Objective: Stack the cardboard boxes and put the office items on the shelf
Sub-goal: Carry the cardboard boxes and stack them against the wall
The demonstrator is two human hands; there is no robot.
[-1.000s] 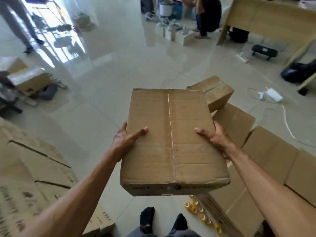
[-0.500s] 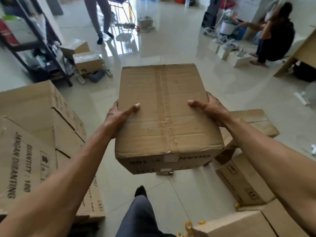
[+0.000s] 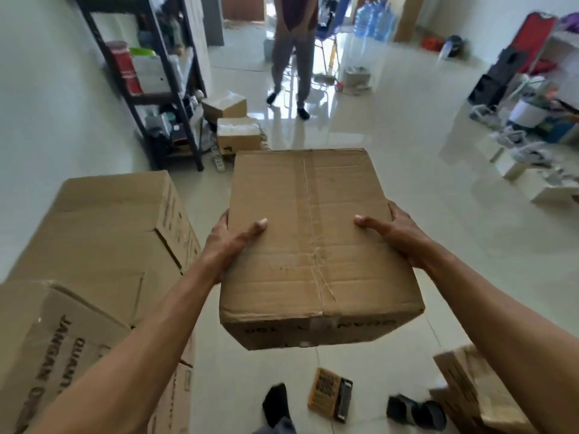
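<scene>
At 8 o'clock stands a stack (image 3: 103, 245) of large cardboard boxes, the nearest one printed with dark lettering on its side. At 10 o'clock a dark metal shelf (image 3: 138, 95) holds a red container, a green item and white boxes, with clutter on its lowest level. Just right of its foot, two small boxes (image 3: 232, 123) sit on the pale tiled floor (image 3: 438, 245).

The left hand (image 3: 230, 242) grasps the left side of a taped box (image 3: 313, 245), thumb lying flat on the top, fingers wrapped down over the edge. The box is held in the air at the centre, above the floor, its top facing the camera and a tape seam running down the middle. It touches neither the stack nor the shelf. At 12 o'clock a person (image 3: 293, 51) stands on the floor, well beyond the box. At 6 o'clock a small orange-and-black packet (image 3: 329, 397) lies on the tiles beside a dark sock.

The right hand (image 3: 399, 234) grasps the box's right side the same way, thumb on top. At 5 o'clock another box (image 3: 476, 393) lies blurred. At 2 o'clock mixed clutter lines the far wall.
</scene>
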